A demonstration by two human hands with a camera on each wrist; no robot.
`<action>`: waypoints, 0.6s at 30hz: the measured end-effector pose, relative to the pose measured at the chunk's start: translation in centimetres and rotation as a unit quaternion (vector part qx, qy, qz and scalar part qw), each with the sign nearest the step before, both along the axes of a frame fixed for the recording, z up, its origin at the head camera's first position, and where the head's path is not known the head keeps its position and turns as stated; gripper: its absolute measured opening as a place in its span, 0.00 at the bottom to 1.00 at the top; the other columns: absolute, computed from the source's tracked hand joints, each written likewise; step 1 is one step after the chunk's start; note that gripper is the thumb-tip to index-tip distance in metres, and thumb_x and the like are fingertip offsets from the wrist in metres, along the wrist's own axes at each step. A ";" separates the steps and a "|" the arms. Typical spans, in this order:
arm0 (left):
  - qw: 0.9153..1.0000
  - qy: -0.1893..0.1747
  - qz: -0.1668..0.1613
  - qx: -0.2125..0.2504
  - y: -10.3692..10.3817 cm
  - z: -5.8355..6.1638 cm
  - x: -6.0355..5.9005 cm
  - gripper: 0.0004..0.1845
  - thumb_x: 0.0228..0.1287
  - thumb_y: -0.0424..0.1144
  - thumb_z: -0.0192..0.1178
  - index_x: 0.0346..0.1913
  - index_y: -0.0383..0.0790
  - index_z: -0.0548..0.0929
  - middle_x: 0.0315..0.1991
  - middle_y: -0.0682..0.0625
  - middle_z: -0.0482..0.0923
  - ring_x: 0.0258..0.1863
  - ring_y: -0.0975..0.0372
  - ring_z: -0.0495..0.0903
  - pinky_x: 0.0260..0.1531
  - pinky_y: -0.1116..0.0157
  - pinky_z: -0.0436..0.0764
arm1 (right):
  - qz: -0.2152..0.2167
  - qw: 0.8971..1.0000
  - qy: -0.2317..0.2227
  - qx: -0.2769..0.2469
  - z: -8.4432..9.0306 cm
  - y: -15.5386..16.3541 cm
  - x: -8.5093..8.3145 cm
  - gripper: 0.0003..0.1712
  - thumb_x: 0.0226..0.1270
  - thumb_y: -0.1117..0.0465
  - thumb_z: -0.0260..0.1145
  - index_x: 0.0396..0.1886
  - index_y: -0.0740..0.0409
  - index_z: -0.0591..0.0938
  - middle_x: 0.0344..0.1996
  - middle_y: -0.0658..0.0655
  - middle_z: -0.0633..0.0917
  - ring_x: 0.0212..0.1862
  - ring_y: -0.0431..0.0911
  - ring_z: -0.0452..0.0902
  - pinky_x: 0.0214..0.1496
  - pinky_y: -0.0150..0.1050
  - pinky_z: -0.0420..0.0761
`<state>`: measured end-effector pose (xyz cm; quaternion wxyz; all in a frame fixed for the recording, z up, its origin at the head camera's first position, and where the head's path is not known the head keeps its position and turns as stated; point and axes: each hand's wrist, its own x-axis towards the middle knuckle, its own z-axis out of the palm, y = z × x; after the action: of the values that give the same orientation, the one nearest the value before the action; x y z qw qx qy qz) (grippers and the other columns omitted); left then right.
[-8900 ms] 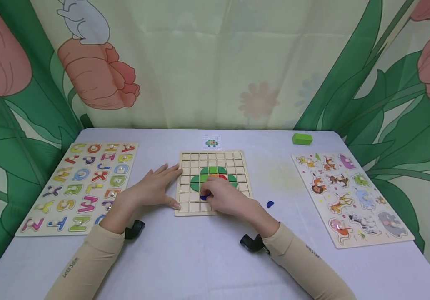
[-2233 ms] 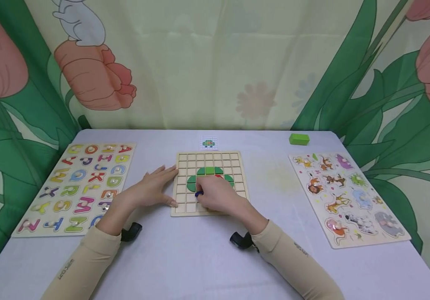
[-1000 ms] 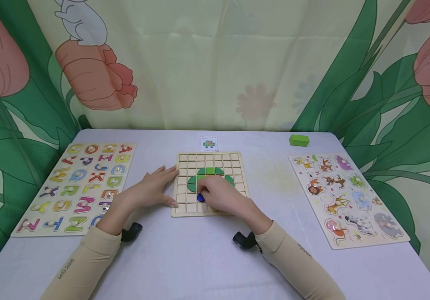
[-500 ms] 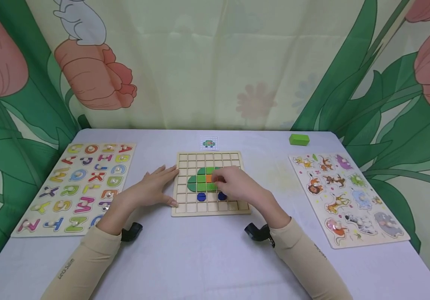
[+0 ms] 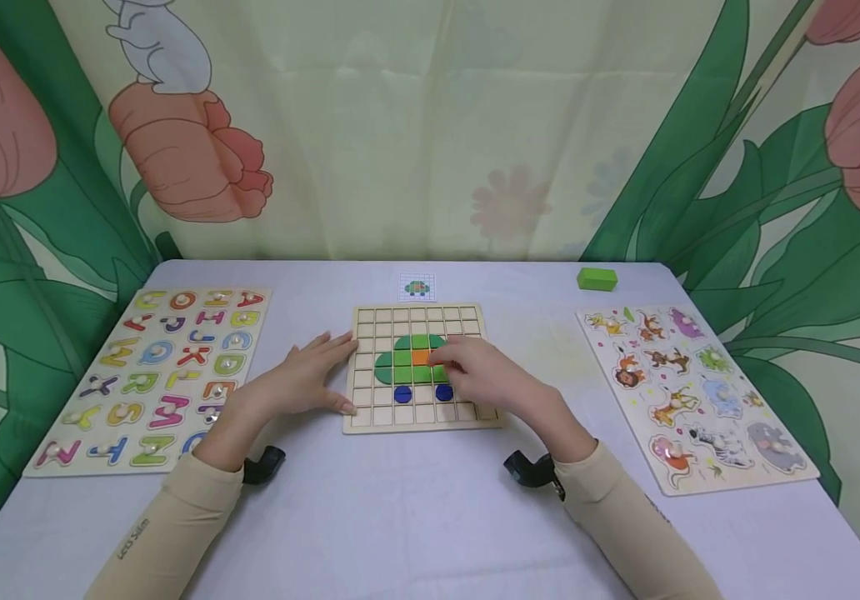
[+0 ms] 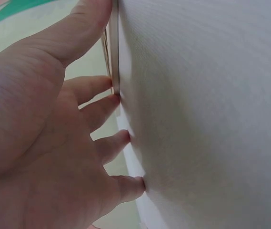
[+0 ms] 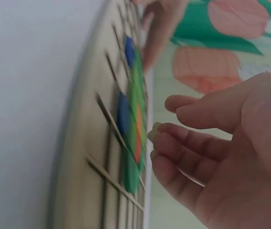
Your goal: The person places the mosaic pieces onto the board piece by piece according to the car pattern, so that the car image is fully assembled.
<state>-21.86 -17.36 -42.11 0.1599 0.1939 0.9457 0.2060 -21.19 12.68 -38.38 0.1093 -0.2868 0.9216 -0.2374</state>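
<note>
A wooden grid board (image 5: 422,429) lies mid-table, its upright dividers forming small squares. Set in it are green pieces (image 5: 402,358), an orange square (image 5: 419,357) and two blue discs (image 5: 402,394), each made of two halves. My left hand (image 5: 291,377) spreads at the board's left edge; in the left wrist view its thumb (image 6: 80,33) and fingertips touch the edge and the cloth. Over the board's right part is my right hand (image 5: 493,379), hiding some green pieces and cells. The right wrist view shows its fingers (image 7: 173,176) loosely bent, off the board, holding nothing.
An alphabet puzzle board (image 5: 130,462) lies on the left, an animal puzzle board (image 5: 640,400) on the right. A small picture card (image 5: 417,287) sits behind the grid board. A green block (image 5: 597,279) stands at the back right. Behind the table hangs a printed curtain (image 5: 400,150).
The loose blue half-disc right of the board is gone from the table; the left blue disc now has both halves. My right hand has released it and moved right. My left hand stays put.
</note>
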 end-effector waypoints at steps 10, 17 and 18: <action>1.000 -0.006 0.001 0.006 0.1 0.4 0.1 0.60 0.45 0.62 0.75 0.79 0.46 0.56 0.81 0.49 0.48 0.81 0.43 0.41 0.70 0.29 0.41 | 0.059 0.998 0.017 0.028 -1.5 -2.7 1.3 0.21 0.72 0.68 0.52 0.53 0.48 0.87 0.42 0.48 0.81 0.40 0.39 0.73 0.45 0.32 0.76; 1.000 -0.008 0.003 0.005 0.4 0.3 0.1 0.60 0.44 0.62 0.75 0.78 0.46 0.57 0.81 0.49 0.49 0.81 0.43 0.41 0.71 0.29 0.41 | 0.047 0.998 0.011 0.028 -1.6 -2.6 1.6 0.21 0.72 0.67 0.52 0.57 0.49 0.84 0.44 0.48 0.81 0.41 0.39 0.72 0.45 0.33 0.75; 1.000 -0.007 0.002 0.005 0.4 0.3 0.1 0.60 0.44 0.62 0.75 0.78 0.46 0.57 0.81 0.49 0.49 0.80 0.43 0.41 0.70 0.29 0.41 | 0.046 0.998 0.013 0.029 -1.7 -2.6 1.6 0.21 0.72 0.67 0.53 0.57 0.49 0.84 0.44 0.48 0.81 0.41 0.39 0.72 0.45 0.33 0.75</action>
<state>-21.77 -16.98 -41.83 0.1655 0.1912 0.9438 0.2127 -19.60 10.06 -40.03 0.1163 -0.3285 0.9154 -0.2016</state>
